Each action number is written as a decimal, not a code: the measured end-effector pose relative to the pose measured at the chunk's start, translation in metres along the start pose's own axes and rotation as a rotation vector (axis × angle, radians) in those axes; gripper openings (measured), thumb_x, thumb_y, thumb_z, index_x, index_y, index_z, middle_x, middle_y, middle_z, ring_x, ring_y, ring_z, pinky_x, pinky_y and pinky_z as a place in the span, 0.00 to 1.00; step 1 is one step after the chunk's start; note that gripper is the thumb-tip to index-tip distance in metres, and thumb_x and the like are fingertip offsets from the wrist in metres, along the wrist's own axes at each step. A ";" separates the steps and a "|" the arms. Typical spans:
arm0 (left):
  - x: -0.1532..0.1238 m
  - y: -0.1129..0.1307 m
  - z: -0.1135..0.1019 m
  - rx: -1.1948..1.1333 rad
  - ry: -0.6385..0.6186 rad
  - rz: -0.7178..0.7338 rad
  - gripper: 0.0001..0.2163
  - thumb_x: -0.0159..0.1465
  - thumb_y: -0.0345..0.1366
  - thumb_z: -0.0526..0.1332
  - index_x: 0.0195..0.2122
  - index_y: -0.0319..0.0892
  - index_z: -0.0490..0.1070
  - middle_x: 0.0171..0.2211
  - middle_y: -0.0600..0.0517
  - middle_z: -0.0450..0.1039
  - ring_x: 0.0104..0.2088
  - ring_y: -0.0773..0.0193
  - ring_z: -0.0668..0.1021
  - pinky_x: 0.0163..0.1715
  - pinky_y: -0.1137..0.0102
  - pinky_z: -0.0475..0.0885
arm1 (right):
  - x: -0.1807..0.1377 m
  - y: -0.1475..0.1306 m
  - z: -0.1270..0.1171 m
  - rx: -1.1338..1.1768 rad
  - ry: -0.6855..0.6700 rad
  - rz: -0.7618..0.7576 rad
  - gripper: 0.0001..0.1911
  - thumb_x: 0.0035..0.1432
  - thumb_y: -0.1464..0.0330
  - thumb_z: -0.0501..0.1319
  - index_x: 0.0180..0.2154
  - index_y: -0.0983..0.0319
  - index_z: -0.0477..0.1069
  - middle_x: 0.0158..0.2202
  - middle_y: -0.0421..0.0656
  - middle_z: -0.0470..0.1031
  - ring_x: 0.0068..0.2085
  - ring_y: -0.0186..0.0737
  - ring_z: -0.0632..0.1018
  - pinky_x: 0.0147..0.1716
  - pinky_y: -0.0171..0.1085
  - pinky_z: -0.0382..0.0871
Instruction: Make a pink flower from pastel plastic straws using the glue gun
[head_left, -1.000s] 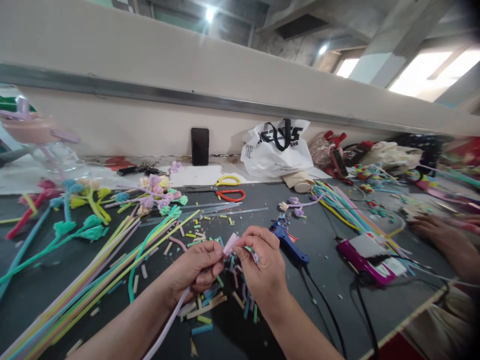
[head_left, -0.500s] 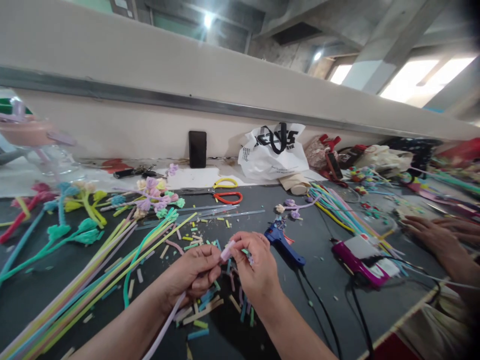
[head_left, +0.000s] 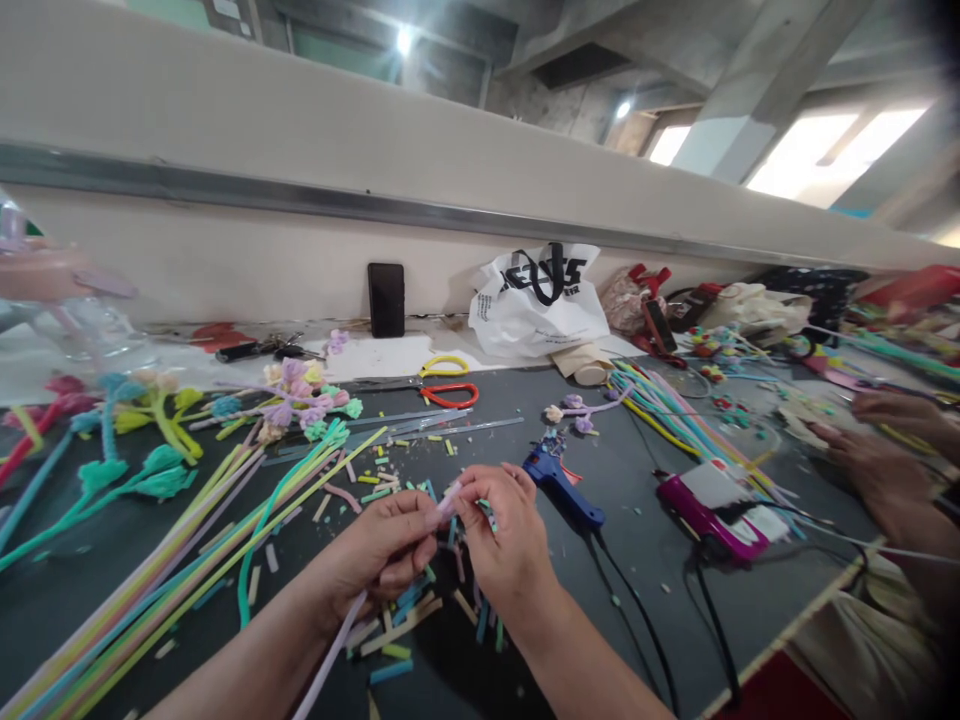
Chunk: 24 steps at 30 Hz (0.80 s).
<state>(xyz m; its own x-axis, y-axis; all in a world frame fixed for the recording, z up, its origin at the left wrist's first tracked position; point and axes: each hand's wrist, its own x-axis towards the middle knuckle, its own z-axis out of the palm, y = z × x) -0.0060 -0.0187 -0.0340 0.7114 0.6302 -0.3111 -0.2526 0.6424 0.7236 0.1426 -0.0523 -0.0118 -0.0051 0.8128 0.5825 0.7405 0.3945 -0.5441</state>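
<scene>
A pale lilac pipe cleaner (head_left: 335, 640) runs up through my left hand (head_left: 394, 545), whose fingers are closed round it near its upper end. At that end the thumb and fingertips of my right hand (head_left: 504, 535) pinch the lilac tip, so the two hands almost meet. Cut pipe cleaner pieces (head_left: 405, 610) in several colours lie on the dark table below and around my hands. Right of my right hand rests a blue glue gun (head_left: 566, 490). Long pipe cleaners (head_left: 187, 580) lie in a bundle to the left of my forearm.
Scissors (head_left: 448, 382) with yellow and red handles lie behind my hands. Finished fuzzy flowers (head_left: 289, 400) are at the left. A phone (head_left: 386, 300) leans on the wall beside a white bag (head_left: 538, 305). A magenta power strip (head_left: 712, 515) and another person's hands (head_left: 870, 460) are at the right.
My right fingers have closed further over the lilac tip, covering more of it. The other person's hands have shifted. The whole view has moved slightly.
</scene>
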 end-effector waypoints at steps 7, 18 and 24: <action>0.001 -0.002 0.005 0.068 0.055 0.005 0.10 0.55 0.39 0.61 0.29 0.41 0.61 0.14 0.59 0.66 0.07 0.81 0.52 0.06 0.81 0.40 | -0.001 -0.004 -0.001 -0.019 0.004 -0.005 0.08 0.55 0.76 0.54 0.26 0.60 0.64 0.31 0.39 0.75 0.35 0.35 0.74 0.48 0.43 0.50; 0.004 -0.006 0.009 0.175 0.157 0.051 0.07 0.56 0.37 0.58 0.28 0.40 0.62 0.13 0.58 0.66 0.07 0.80 0.55 0.07 0.81 0.42 | -0.002 -0.004 0.000 -0.020 0.037 -0.016 0.08 0.55 0.76 0.54 0.26 0.60 0.65 0.31 0.39 0.74 0.35 0.35 0.74 0.49 0.43 0.51; 0.004 -0.009 0.009 0.209 0.166 0.091 0.07 0.57 0.38 0.57 0.28 0.40 0.63 0.13 0.59 0.65 0.07 0.81 0.54 0.07 0.81 0.42 | -0.003 -0.003 0.000 -0.020 0.056 -0.032 0.07 0.53 0.77 0.54 0.26 0.61 0.65 0.30 0.39 0.74 0.35 0.34 0.74 0.48 0.43 0.51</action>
<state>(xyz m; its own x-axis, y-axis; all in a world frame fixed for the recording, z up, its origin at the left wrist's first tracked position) 0.0052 -0.0258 -0.0362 0.5703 0.7553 -0.3231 -0.1573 0.4864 0.8594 0.1403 -0.0562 -0.0118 0.0085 0.7744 0.6327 0.7541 0.4106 -0.5126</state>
